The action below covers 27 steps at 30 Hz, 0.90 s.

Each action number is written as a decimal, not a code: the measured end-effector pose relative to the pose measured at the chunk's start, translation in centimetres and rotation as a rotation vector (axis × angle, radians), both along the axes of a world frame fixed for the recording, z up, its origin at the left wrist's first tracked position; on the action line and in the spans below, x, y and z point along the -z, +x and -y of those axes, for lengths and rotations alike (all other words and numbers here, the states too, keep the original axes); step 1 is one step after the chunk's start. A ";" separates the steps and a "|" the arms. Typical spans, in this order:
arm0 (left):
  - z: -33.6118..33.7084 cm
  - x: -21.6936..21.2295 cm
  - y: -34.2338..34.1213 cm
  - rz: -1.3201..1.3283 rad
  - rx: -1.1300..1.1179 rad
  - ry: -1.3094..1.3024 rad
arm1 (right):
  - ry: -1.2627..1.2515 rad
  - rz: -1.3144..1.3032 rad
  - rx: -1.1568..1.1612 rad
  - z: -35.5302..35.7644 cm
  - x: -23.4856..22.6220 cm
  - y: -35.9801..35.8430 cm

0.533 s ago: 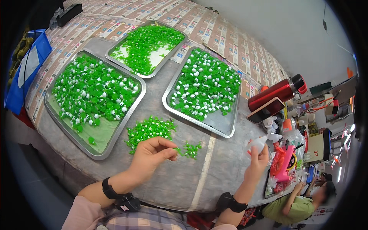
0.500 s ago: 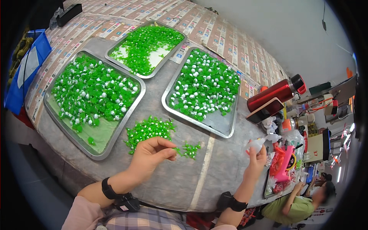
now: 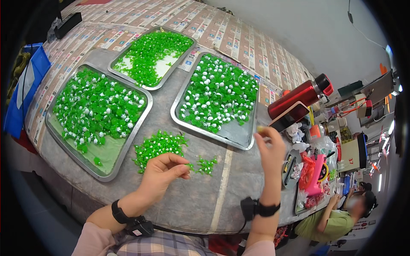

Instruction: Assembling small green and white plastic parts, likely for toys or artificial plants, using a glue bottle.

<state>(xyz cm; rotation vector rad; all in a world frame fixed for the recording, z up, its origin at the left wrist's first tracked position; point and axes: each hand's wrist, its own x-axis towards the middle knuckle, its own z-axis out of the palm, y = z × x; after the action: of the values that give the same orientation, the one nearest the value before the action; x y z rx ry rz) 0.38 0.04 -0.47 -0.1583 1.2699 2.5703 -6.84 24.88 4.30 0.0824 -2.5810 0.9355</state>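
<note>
My left hand is closed in a pinch, with a small green plastic piece at its fingertips. Just behind it lies a loose heap of small green pieces with white dots. A smaller cluster of green pieces sits to its right. My right hand is raised near the front right corner of the right tray. Its fingers are curled, and a tiny yellowish spot shows at the fingertips, too small to name. That tray holds green pieces with white eye-like balls.
A left tray holds similar pieces with balls; a far tray holds plain green ones. To the right are a red thermos, a phone, a pink glue gun and plastic bags. A co-worker in green sits beyond.
My right hand has moved up and left, toward the right tray. The whitish translucent thing it held no longer shows in it. My left hand keeps its pinch; the view has shifted slightly.
</note>
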 end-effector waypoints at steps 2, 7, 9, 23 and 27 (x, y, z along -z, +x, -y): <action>0.0 0.0 -0.1 -0.007 0.003 -0.006 | 0.140 0.006 -0.030 -0.5 3.0 -3.4; -0.2 -0.2 -0.4 -0.002 0.011 -0.005 | 0.391 0.129 0.125 -0.7 5.4 -5.3; -0.1 -0.3 -0.3 -0.003 0.021 0.000 | 0.198 0.170 0.073 -0.5 5.1 -4.8; -0.3 -0.3 -0.1 0.032 0.139 0.014 | -1.250 0.491 -0.365 8.2 2.6 7.3; -0.3 -0.2 0.0 0.051 0.130 0.024 | -1.170 0.476 -0.340 8.7 2.5 7.6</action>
<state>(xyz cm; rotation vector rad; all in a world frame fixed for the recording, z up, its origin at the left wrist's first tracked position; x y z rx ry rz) 0.36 0.34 -0.29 -0.1307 1.1896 2.4547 0.76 16.19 1.80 -0.0393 -1.9548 2.6726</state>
